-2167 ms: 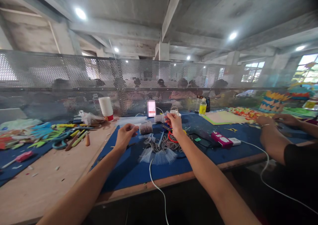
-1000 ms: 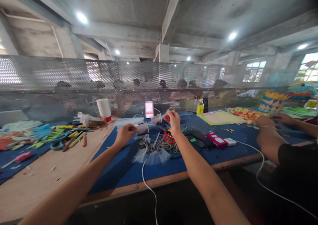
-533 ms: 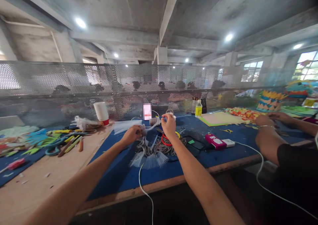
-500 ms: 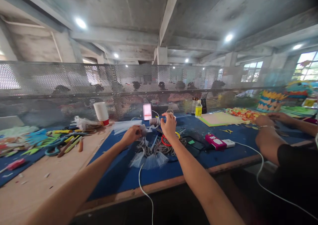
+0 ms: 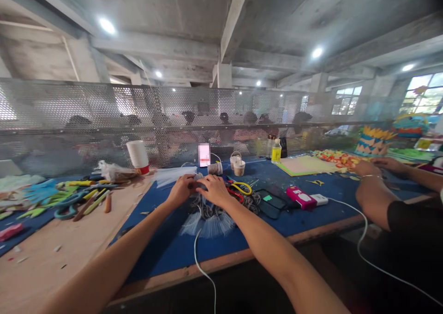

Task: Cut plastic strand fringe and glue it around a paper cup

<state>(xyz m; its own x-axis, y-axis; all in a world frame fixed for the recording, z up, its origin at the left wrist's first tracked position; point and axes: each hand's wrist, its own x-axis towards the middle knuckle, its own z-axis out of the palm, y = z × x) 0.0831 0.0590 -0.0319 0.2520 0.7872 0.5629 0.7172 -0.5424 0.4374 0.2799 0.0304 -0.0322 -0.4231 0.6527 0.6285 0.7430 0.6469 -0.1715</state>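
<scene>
My left hand (image 5: pixel 182 190) is closed in a pinch on white translucent mesh (image 5: pixel 175 176), which spreads out behind its fingers. My right hand (image 5: pixel 213 190) has its fingers brought together against the left fingertips; whatever lies between them is hidden. Under both hands sits a tangled heap of grey cord (image 5: pixel 254 202), with a fan of clear, stiff mesh (image 5: pixel 207 225) along its front. Just beyond the right hand lies a spool of pale thread (image 5: pixel 215 168). Scissors with yellow and red handles (image 5: pixel 242 188) rest on the cord, right of the right wrist.
Two small pale buckets (image 5: pixel 239 167), a phone (image 5: pixel 204 155) and a yellow-labelled bottle (image 5: pixel 276 151) stand behind. A magenta box (image 5: pixel 300 197) and dark tray (image 5: pixel 272 204) lie right. Stacked paper cups (image 5: pixel 137 157) and tools (image 5: pixel 92 201) are left. A co-worker's arm (image 5: pixel 372 194) reaches in.
My right hand has come down and left from beside the spool to meet my left hand, uncovering the small buckets and scissors. The left hand has stayed nearly in place.
</scene>
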